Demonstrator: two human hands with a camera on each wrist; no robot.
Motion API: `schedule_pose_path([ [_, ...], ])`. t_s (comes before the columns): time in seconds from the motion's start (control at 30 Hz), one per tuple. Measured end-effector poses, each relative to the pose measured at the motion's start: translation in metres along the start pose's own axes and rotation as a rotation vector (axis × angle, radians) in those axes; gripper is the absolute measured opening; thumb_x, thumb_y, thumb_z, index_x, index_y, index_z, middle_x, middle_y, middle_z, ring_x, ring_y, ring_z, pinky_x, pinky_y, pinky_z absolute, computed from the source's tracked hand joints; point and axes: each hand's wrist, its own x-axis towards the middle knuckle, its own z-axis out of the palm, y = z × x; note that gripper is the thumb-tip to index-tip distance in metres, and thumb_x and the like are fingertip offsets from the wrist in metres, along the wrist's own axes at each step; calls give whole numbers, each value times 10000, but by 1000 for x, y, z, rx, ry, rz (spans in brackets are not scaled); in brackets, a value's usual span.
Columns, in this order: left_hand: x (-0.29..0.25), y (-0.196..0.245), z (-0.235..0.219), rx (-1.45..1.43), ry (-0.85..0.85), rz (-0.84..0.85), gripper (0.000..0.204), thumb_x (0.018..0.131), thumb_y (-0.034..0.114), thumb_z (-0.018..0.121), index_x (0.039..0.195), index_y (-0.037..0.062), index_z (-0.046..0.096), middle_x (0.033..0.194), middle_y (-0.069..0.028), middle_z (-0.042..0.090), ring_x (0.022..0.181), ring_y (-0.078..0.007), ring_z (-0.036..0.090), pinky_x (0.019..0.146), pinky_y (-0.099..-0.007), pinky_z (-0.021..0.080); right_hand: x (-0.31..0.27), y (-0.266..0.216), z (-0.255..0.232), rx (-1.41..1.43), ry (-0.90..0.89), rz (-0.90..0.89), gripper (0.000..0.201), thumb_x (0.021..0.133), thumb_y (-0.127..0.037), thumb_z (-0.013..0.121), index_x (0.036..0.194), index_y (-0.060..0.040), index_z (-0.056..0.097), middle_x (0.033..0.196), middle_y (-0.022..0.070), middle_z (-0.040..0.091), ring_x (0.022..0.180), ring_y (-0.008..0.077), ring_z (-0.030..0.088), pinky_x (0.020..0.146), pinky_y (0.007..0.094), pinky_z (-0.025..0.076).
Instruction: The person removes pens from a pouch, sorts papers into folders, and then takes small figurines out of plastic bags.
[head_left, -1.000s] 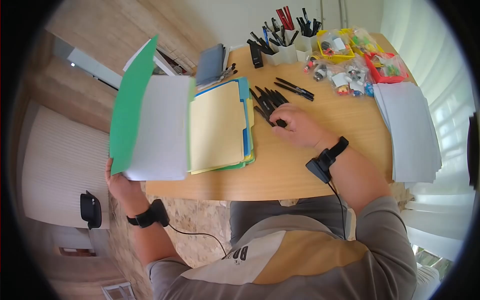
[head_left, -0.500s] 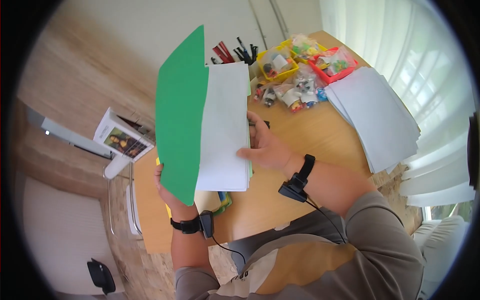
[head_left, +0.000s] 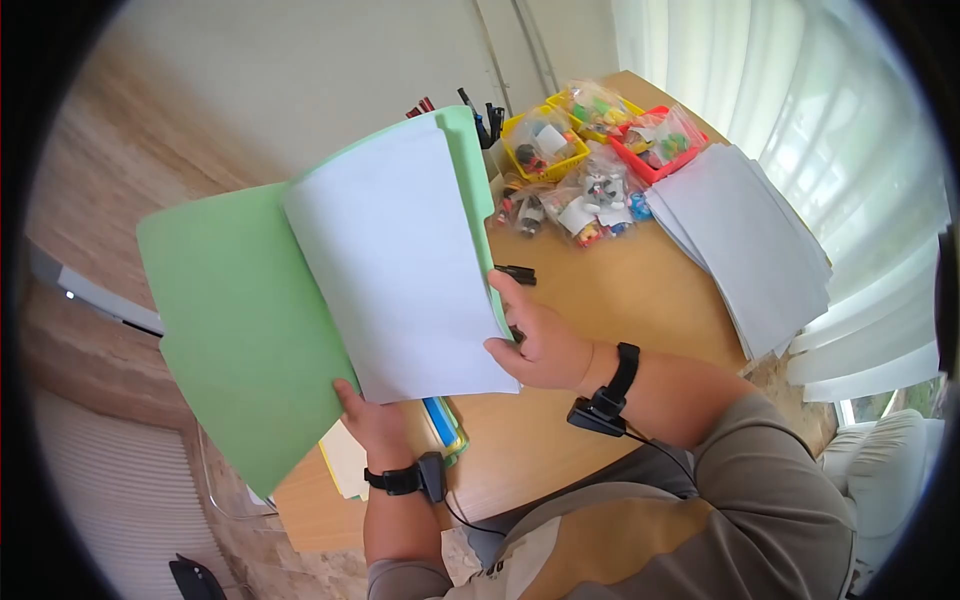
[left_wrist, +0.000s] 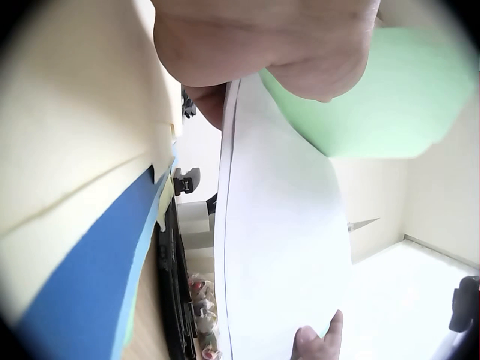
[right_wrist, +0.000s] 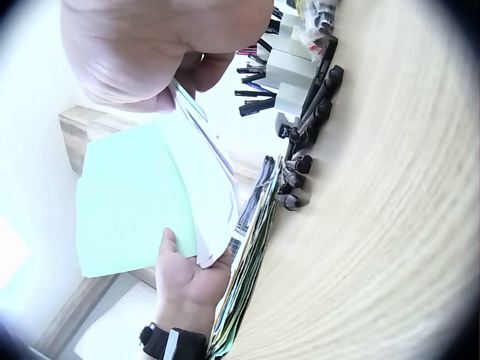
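An open green file folder [head_left: 240,315] with a stack of white paper [head_left: 400,270] on its right leaf is held up, tilted, over the desk. My left hand [head_left: 375,428] grips it at the bottom near the fold, thumb on the inner side. At the right edge my right hand [head_left: 542,340] pinches the paper and folder leaf, as the right wrist view also shows. Black pens [right_wrist: 319,112] lie on the desk beyond, mostly hidden by the folder in the head view. Below the left hand sits a pile of cream, blue and yellow folders [head_left: 345,462].
Yellow baskets [head_left: 547,165] and a red basket [head_left: 655,155] hold bagged small toys; more bagged toys [head_left: 600,195] lie before them. A stack of white sheets [head_left: 745,245] overhangs the desk's right edge. White holders with pens [right_wrist: 289,71] stand at the back.
My right hand has left the pens and taken hold of the folder's right edge. The folder has come rightward over the desk, and its green cover has swung open to the left.
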Motion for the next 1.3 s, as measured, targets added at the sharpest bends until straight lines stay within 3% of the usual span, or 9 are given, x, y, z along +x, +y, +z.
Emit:
schedule_pose_path([
  [0.07,0,6,5,50,46,-9,552,1050,441,320,1422,33,350,1387,-135,466,1254,-292,480,1043,-436,419,-2,9,1,-103,3,-50,794,846,-67,612,1497,2,163,722,146,563,644,316,567,627,379,471],
  [0.13,-8,24,22,-570,49,-194,539,1055,412,315,1440,34,333,1421,-135,434,1289,-301,449,1077,-452,387,-2,13,0,-202,5,-106,801,843,-64,619,1497,5,163,724,147,566,647,312,573,629,379,473],
  [0.23,-3,11,16,-635,-39,-135,527,1057,397,314,1447,44,329,1436,-128,422,1308,-306,430,1099,-465,357,0,16,3,-217,-14,-57,808,839,-61,631,1494,20,164,730,146,573,649,301,582,626,369,472],
  [0.3,-4,12,12,-592,-28,-93,507,1056,370,323,1433,30,345,1410,-119,446,1269,-276,462,1063,-418,395,0,20,10,-1,101,-55,825,836,-68,634,1493,32,144,746,146,597,681,288,616,638,350,483],
  [0.43,-9,20,17,-627,14,-5,483,1054,340,342,1400,5,383,1383,-106,472,1218,-235,497,1033,-368,425,1,17,5,-2,10,78,852,829,-56,634,1495,40,111,873,169,651,782,270,666,708,332,510],
  [0.53,-12,22,15,-378,-51,127,537,1047,391,350,1466,58,311,1470,-100,397,1330,-296,407,1120,-454,326,4,16,7,172,32,83,873,821,-35,636,1498,38,89,1062,187,654,950,226,671,832,312,507],
  [0.6,-12,21,14,-492,-68,119,539,1045,392,355,1468,60,310,1474,-97,393,1333,-292,405,1120,-451,326,5,18,6,291,17,125,894,820,1,630,1504,24,54,1176,169,618,1051,188,630,909,307,480],
  [1.17,-22,34,27,-594,-137,96,555,1049,417,279,1454,40,328,1455,-108,416,1319,-286,427,1113,-422,340,13,15,2,573,-54,207,922,833,45,588,1516,-35,-26,1298,174,540,1186,206,549,982,344,441],
  [1.3,-17,23,20,-640,-119,71,537,1033,409,374,1394,12,397,1371,-115,486,1211,-260,517,1015,-402,444,14,6,0,675,-93,223,940,832,49,583,1528,-46,-42,1358,173,489,1224,221,525,1008,351,424],
])
